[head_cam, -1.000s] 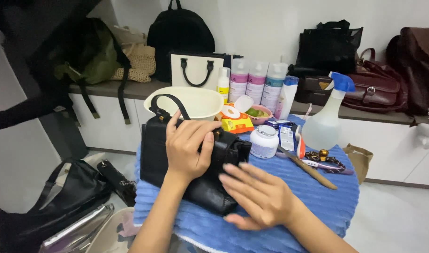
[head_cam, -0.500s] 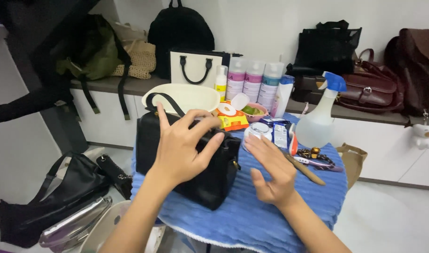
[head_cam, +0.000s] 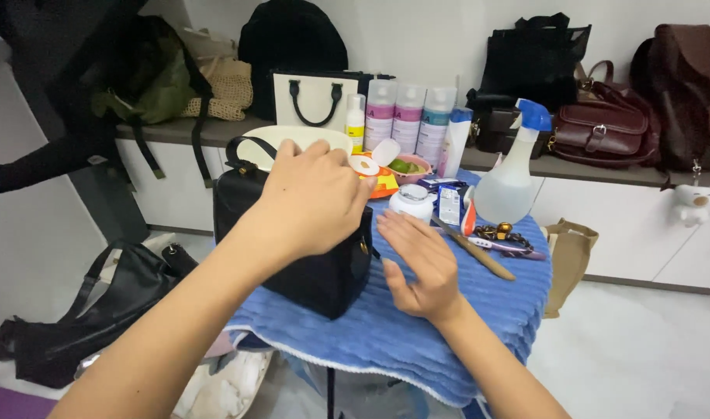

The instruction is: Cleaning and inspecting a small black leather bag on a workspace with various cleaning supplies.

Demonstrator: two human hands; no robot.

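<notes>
One bag: small black leather handbag (head_cam: 308, 256) stands on blue ribbed towel (head_cam: 417, 326), at centre.
Left hand (head_cam: 312, 202): lies on top of the bag, fingers curled loosely, clasping nothing.
Right hand (head_cam: 417, 264): at 3 o'clock of the bag, flat and spread, empty.
White round jar (head_cam: 412, 203): at 1 o'clock.
Clear spray bottle with blue head (head_cam: 512, 174): at 2 o'clock.

You are in what looks like a bag care workshop: handbags (head_cam: 603, 120) line the long shelf (head_cam: 572, 167) by the white wall, and your small surface, draped in a blue towel (head_cam: 417, 326), carries cleaning bottles (head_cam: 408, 120), a spray bottle (head_cam: 514, 174) and a brush (head_cam: 479, 252).
</notes>
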